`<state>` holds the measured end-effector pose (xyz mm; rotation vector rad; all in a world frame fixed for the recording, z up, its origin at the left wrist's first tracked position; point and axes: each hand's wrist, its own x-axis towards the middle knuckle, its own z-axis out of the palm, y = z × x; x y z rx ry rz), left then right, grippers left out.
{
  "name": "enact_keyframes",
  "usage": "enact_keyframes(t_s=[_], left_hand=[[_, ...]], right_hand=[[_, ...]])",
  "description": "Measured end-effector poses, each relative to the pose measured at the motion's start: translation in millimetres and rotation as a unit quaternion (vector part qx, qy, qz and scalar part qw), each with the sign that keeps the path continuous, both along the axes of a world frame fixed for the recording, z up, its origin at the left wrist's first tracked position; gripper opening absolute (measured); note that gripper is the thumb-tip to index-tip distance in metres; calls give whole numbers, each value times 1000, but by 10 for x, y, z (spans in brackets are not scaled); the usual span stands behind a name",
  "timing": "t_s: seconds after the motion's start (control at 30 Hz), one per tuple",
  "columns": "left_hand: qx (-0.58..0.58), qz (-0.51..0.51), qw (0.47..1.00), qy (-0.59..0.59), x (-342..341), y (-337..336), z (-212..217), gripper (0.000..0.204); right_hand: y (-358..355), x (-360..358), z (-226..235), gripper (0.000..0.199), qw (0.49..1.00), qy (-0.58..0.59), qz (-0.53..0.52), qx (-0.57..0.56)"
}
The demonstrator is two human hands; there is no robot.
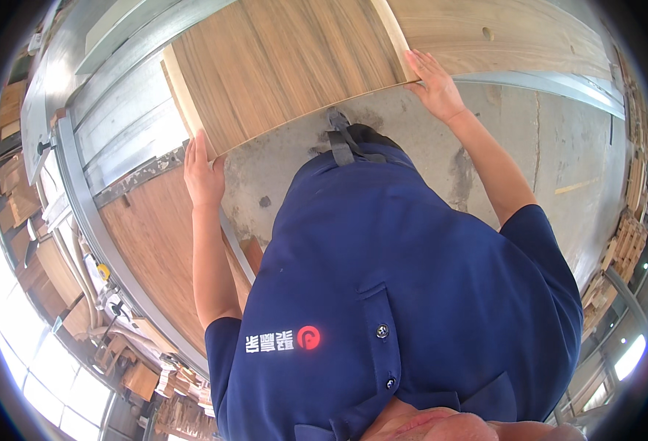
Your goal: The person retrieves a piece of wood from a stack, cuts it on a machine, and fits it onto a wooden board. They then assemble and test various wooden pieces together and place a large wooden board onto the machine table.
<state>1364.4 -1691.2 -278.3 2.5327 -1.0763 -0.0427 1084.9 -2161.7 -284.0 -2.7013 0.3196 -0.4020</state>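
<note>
A brown wood-grain panel (287, 66) with pale strips along its left and right sides lies in front of me. My left hand (205, 176) holds its near left corner, fingers up along the pale left strip (182, 92) and thumb at the front edge. At the near right corner, my right hand (435, 88) grips the pale right strip (394, 33), its fingers fairly straight on the outer side and its thumb by the front edge. The panel's far end runs out of view, and its underside is hidden.
A lighter wood board (515, 37) with a dark knot extends to the right. Left are a metal machine table (122, 121), a long metal rail (81, 176) and a reddish-brown board (147, 235). Concrete floor (559, 169) shows below. Wood pieces (618, 250) are stacked at far right.
</note>
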Motion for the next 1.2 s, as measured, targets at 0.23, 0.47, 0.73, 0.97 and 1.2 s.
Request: enact_keyframes(t_s=[0.23,0.47,0.73,0.97,1.2], left_hand=[[1,20,1000,3,23,-22,6,77],[17,22,1000,13,-3,-2,15,75],[35,7,999,27,28,-19,18,76],[41,-12,999,23,217,51,117,75],[72,-18,995,72,189,79,262,78]], right_hand=[[-28,7,-1,73,1000,14,-8,3],[-28,-26,114,70,999,42,4,9],[-23,-52,94,69,998,63,4,-9],[-105,12,-14,72,998,45,33,-10],[-54,8,105,75,996,91,25,-7]])
